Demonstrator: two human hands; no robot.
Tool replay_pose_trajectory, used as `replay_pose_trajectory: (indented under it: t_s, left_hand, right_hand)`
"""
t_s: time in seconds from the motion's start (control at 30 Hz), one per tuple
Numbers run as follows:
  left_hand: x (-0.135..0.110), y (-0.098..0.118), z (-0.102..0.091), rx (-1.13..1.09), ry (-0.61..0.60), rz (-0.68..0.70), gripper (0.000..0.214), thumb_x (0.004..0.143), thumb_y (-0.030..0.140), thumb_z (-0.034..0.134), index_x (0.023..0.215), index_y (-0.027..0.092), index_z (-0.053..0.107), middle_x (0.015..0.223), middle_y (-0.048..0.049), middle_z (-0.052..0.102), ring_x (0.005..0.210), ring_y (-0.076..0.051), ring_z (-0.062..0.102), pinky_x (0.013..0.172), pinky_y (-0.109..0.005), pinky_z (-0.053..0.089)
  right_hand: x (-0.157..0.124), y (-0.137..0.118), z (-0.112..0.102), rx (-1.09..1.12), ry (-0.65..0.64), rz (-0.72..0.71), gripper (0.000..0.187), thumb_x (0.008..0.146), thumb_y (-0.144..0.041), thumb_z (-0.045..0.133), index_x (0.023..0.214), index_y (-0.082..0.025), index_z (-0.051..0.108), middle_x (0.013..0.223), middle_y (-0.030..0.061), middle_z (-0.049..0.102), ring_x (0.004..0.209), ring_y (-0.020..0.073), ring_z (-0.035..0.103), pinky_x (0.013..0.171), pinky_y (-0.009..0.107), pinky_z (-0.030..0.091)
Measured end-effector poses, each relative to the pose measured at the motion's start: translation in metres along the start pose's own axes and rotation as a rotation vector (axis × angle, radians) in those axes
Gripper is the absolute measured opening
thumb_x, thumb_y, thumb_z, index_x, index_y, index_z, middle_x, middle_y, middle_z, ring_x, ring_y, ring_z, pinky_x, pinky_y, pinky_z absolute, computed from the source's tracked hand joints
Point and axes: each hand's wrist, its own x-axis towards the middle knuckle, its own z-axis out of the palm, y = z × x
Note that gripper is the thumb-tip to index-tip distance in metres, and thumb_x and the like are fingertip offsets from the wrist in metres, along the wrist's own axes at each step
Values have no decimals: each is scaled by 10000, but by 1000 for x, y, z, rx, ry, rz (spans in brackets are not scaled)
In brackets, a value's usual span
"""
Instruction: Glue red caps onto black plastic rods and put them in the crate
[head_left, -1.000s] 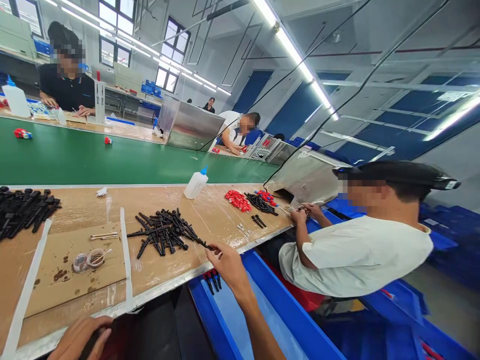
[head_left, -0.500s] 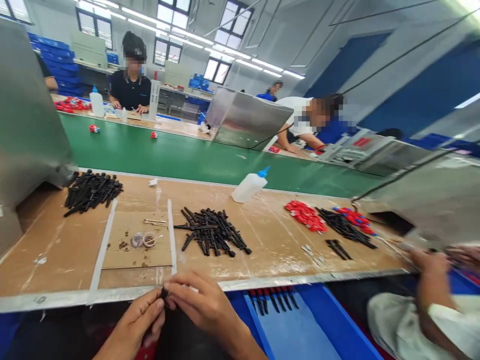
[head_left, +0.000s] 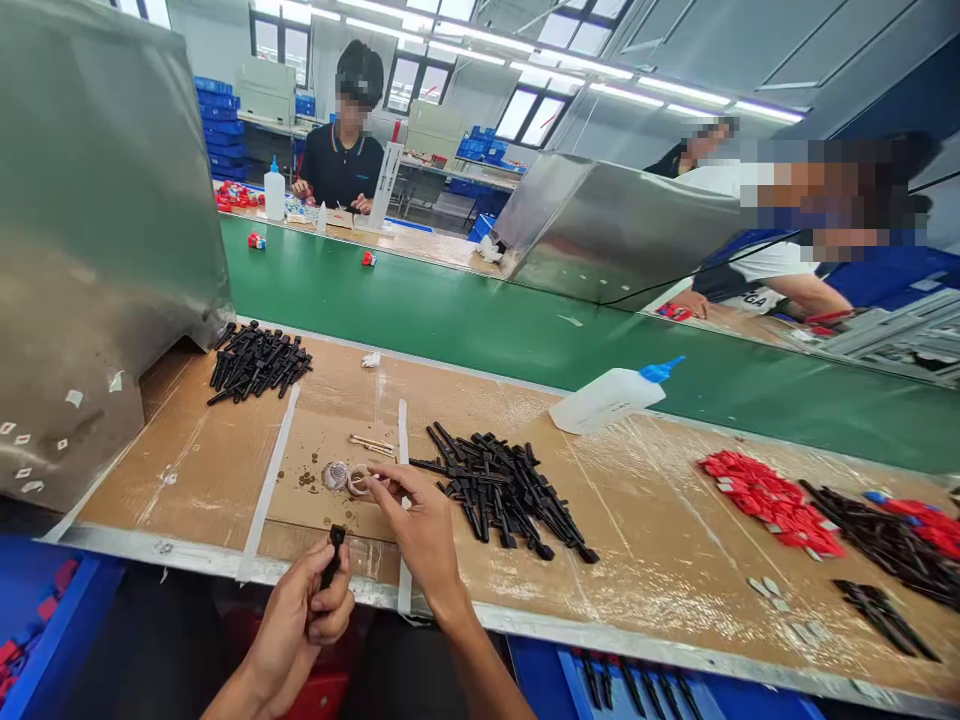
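Steel hood fills the left of the frame. To its right, at upper left of the cardboard bench, lies a small heap of black parts. At lower centre-left, the left hand is closed around a black stick, held upright just over the bench's front edge. The right hand rests on the bench just right of it, thumb and forefinger drawn close at two small clear cups; whether they pinch anything cannot be told. A large pile of black sticks lies beside that hand at centre. Further right lies a white bottle on its side, then red parts near the right edge
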Motion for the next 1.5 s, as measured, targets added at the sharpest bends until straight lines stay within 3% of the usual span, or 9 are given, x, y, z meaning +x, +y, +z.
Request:
replay_pose_trajectory:
  t_s: [0.1, 0.2, 0.37, 0.57, 0.83, 1.2, 1.5]
  left_hand:
    - [0, 0, -3, -36, -9, -20, 306, 912, 460, 510, 897, 156, 543, 557, 102, 216, 427, -36, 116, 435, -203, 87]
    - [1, 1, -3, -58, -13, -39, 329, 911, 480, 514, 889, 152, 541, 555, 104, 217, 422, -31, 112, 429, -196, 88]
    - [1, 3, -1, -83, -22, -47, 313, 890, 473, 553, 875, 163, 520, 544, 108, 221, 409, -27, 116, 426, -196, 85]
    - [-1, 3, 0, -115, -32, -40, 274, 921, 429, 509, 876, 159, 523, 545, 107, 219, 410, -32, 117, 427, -196, 94]
    - [-1, 3, 0, -123, -37, -34, 265, 954, 393, 453, 881, 151, 532, 543, 106, 215, 408, -37, 115, 430, -198, 94]
    - [-1, 3, 0, -120, -37, -43, 279, 958, 394, 427, 876, 146, 527, 535, 110, 210, 406, -39, 107, 437, -203, 92]
    - [0, 3, 0, -102, -40, -36, 271, 953, 398, 434, 879, 151, 516, 535, 111, 205, 407, -43, 99, 430, -202, 85]
  right_hand:
    - [1, -4, 0, -8, -19, -47, 139, 881, -300, 651, 947, -232, 754, 907, 22, 750, 779, 170, 661, 739, 282, 515]
    - [-2, 2, -4, -35, 65, -49, 147, 895, -304, 638, 960, -230, 746, 949, 26, 761, 847, 179, 693, 809, 290, 520]
    - [-10, 16, -11, 2, 171, 29, 180, 889, -343, 645, 953, -206, 741, 895, 43, 761, 769, 176, 707, 732, 283, 560]
    - [-34, 3, -13, 152, 272, 80, 119, 853, -294, 697, 936, -225, 747, 834, 12, 757, 690, 125, 694, 636, 195, 572]
    - [-64, -7, -4, 122, 205, -38, 132, 864, -192, 678, 966, -256, 732, 829, -2, 737, 713, 138, 698, 704, 245, 588]
    - [-70, 7, 1, 83, 106, -80, 176, 881, -152, 649, 1009, -256, 711, 907, 11, 736, 775, 157, 703, 739, 276, 583]
    - [-69, 2, 1, 33, 121, -118, 128, 877, -179, 652, 973, -223, 725, 866, 30, 742, 739, 169, 703, 710, 280, 587]
